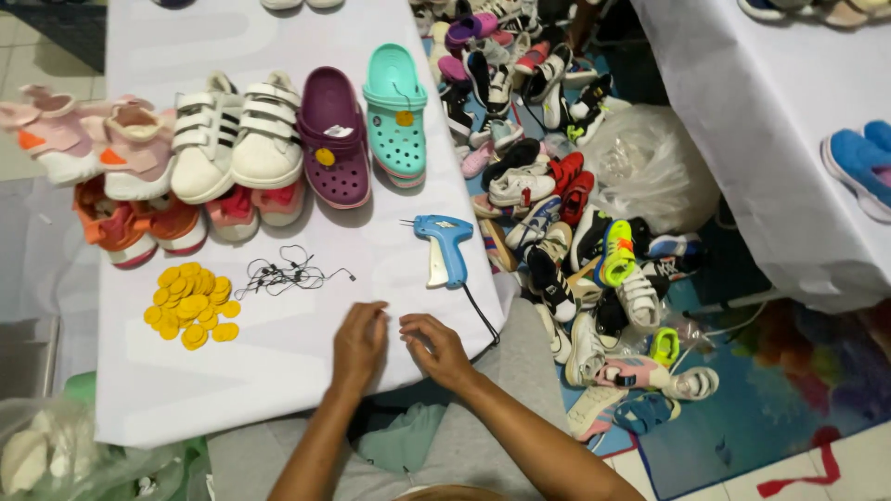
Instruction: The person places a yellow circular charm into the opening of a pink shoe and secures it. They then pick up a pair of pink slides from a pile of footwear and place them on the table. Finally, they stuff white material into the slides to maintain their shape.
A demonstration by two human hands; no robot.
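a head-down view over a tabletop (278, 380) draped in white cloth. the person's left hand (358, 341) and right hand (436, 349) rest close together near its front edge, fingertips curled down onto the cloth. whether either grip pinches something small cannot be told; nothing visible sits in the fingers. just beyond the right hand lies a blue tagging gun (443, 245) on its side, its dark cord trailing off the tabletop edge. to the left of the hands, well apart, is a heap of round yellow tags (190, 303), and beside it a tangle of thin black strings (288, 273). farther back stand children's shoes in a row: a teal clog (395, 111) and a purple clog (334, 134), each with a yellow tag, white strap sneakers (237, 134), pink high-tops (88, 139), and orange and pink sandals (176, 221) in front of them. right of the tabletop, a large pile of mixed shoes (566, 213) covers the floor, with a clear plastic bag (650, 167) beside it.
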